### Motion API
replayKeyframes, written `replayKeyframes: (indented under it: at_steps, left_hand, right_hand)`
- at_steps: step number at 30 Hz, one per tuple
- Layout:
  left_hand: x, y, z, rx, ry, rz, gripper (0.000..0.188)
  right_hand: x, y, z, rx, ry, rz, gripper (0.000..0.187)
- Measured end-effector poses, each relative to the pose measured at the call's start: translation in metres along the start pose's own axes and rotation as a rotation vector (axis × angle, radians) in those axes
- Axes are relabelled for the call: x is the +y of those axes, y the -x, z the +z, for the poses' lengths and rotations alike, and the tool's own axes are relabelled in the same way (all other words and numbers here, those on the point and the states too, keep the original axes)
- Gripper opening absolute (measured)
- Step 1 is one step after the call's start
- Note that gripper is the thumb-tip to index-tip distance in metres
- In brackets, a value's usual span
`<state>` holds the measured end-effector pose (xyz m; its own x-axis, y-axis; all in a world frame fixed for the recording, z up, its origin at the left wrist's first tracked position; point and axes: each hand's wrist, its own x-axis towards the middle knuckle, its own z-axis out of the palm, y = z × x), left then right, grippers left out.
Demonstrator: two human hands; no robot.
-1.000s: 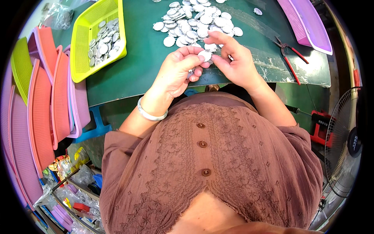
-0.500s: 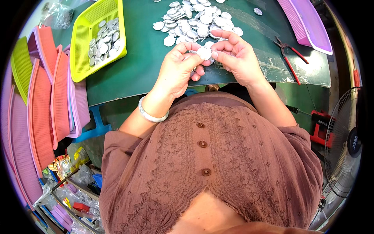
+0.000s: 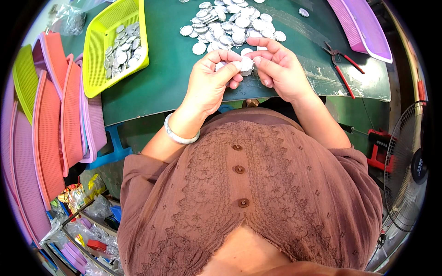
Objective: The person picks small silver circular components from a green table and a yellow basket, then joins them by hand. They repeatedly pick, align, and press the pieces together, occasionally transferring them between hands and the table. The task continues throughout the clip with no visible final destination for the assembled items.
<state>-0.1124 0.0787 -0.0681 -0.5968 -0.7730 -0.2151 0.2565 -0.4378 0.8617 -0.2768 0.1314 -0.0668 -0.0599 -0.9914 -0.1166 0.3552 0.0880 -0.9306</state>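
Just on the person's side of the pile, the left hand pinches a round disc, no long axis showing; the right hand's fingers curl close by its right edge, their grip impossible to tell.

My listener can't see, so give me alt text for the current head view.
A person's left hand pinches a small, round, silvery disc, right hand close beside it, over a green tabletop. Beyond lies a heap of similar discs; a yellow-green plastic basket holding more stands left, red-handled pliers right.
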Motion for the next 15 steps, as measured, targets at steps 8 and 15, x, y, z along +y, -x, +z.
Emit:
replayKeyframes:
  at_steps: [8,15]
  left_hand:
    - [0.0,0.002,0.001,0.009,-0.255,0.066,0.02]
    - [0.001,-0.006,-0.006,0.071,-0.649,0.218,0.02]
  right_hand:
    - [-0.002,0.0,0.002,0.023,-0.027,0.079,0.032]
    - [-0.002,-0.004,-0.025,-0.059,-0.398,0.062,0.032]
